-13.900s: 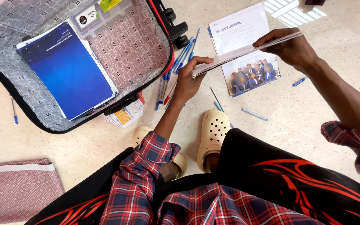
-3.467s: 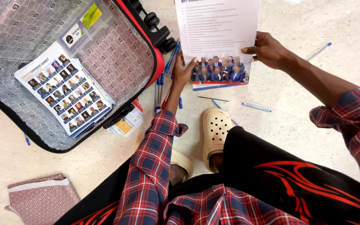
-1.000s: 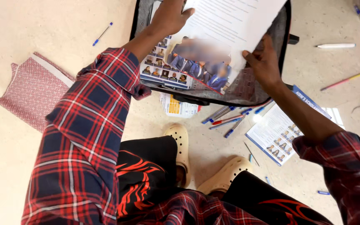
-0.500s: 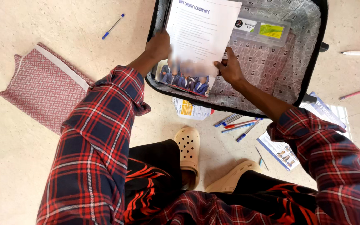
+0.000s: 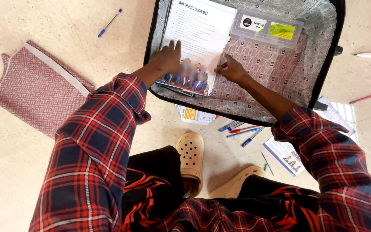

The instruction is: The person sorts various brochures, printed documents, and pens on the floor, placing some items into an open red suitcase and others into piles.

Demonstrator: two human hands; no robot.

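The left hand (image 5: 168,58) lies flat, fingers spread, pressing down on the lower part of a white printed leaflet (image 5: 200,32) that has a group photograph along its bottom edge. The right hand (image 5: 230,71), at about three o'clock from the left one, rests its fingertips on the leaflet's right edge, loosely bent and closed on nothing that I can see. The leaflet lies inside the open suitcase (image 5: 323,64), on top of at least one other booklet whose corner peeks out at six o'clock beneath it.

At one o'clock from the right hand, a clear plastic sewing kit box (image 5: 267,28) sits against the patterned lining, its near end touching or just overlapping the leaflet's top right corner.

Outside the case, at six o'clock from the hands, a yellow-marked paper (image 5: 194,115) pokes out from under the rim, and a loose bunch of pens (image 5: 241,129) lies near it. A brochure (image 5: 286,154) rests at five o'clock, a pink patterned cloth bag (image 5: 35,86) at nine o'clock, and a blue pen (image 5: 108,23) at ten o'clock.

As I judge it, the leaflet could crease or slide askew on the glossy booklet beneath if one hand pushes harder than the other, and its corner might catch under the plastic box.
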